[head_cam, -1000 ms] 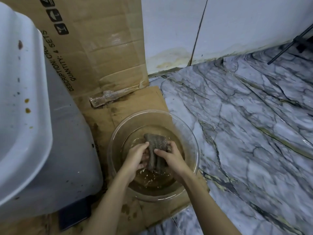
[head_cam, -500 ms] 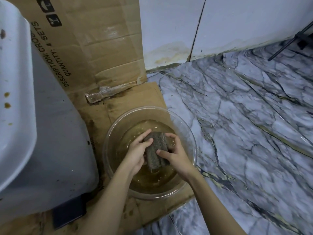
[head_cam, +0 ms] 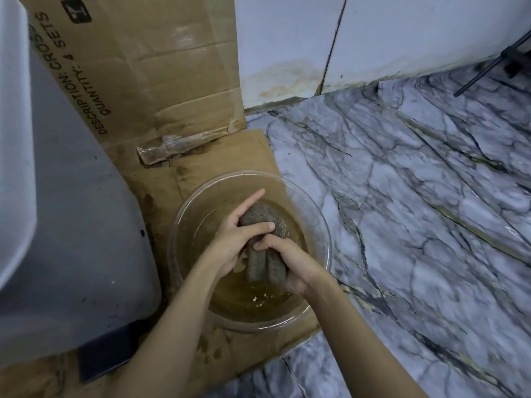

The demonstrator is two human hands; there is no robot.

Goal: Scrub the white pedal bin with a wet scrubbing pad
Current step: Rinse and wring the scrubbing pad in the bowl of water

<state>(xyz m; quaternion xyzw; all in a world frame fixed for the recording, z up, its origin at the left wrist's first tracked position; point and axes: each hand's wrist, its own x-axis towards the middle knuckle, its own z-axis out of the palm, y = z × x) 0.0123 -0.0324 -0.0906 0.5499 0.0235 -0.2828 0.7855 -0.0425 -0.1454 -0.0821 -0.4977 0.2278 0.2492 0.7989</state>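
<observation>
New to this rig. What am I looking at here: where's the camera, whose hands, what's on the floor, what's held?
There is no machine: a head-worn camera looks down at a person's bare hands. The left hand and right hand together squeeze a folded grey-brown scrubbing pad over a clear glass bowl of murky brownish water. The bowl stands on flattened brown cardboard over a grey marble-patterned floor. The white pedal bin stands at the left.

Clear glass bowl (head_cam: pixel 321 225), rough woven scrubbing pad (head_cam: pixel 265 218), matt cardboard (head_cam: pixel 172 67), glossy veined marble floor (head_cam: pixel 416 196)
</observation>
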